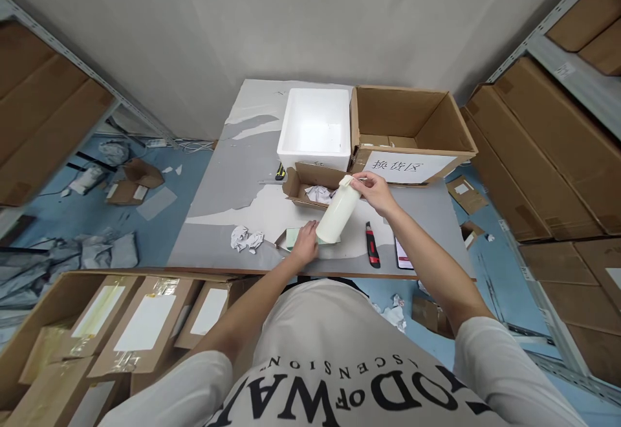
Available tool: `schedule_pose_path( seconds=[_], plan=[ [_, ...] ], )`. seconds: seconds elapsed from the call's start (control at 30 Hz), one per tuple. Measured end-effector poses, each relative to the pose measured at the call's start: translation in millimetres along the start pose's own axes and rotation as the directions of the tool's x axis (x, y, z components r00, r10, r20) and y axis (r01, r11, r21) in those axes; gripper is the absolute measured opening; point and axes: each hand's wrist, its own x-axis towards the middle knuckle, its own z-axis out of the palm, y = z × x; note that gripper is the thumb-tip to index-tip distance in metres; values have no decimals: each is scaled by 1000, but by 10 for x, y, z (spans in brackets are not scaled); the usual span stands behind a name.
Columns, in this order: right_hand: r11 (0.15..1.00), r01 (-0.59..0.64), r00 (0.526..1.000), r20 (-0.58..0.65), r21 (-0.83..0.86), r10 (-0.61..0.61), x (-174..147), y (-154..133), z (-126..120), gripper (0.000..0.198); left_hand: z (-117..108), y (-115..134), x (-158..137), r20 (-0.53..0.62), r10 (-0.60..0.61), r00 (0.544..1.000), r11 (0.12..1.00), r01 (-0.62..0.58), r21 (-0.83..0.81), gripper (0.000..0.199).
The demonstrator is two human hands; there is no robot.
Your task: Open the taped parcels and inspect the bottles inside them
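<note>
Cream-colored bottle point(336, 213) tilts above the near tabletop point(206, 240), its top gripped by the right hand point(374, 191); the left hand point(305, 244) lies over a pale-green carton point(292, 237), its grip unclear. Supporting the base should prevent slipping.

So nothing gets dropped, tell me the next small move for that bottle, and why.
Probably bring the left-hand grip under the lower end of the cream bottle: the bottle tilts, the right-hand grip holds it only near its top, and the left-hand grip is close to that lower end.
</note>
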Motion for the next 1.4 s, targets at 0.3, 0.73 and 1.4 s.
schedule_pose_path(
  seconds=[0.3, 0.73, 1.4],
  plan=[
    [991, 2, 1000, -30, -133, -6, 117, -211, 71, 46, -599, 699, -104, -243, -98, 965, 756, -87, -649, 66],
    [880, -39, 963, 253, 474, -94, -485, -139, 69, 71, -614, 869, -290, 211, 40, 977, -159, 214, -964, 79],
    [929, -98, 994, 74, 358, 76, -542, -29, 271, 63, -546, 871, -434, 24, -243, 970, 372, 116, -921, 89]
  ],
)
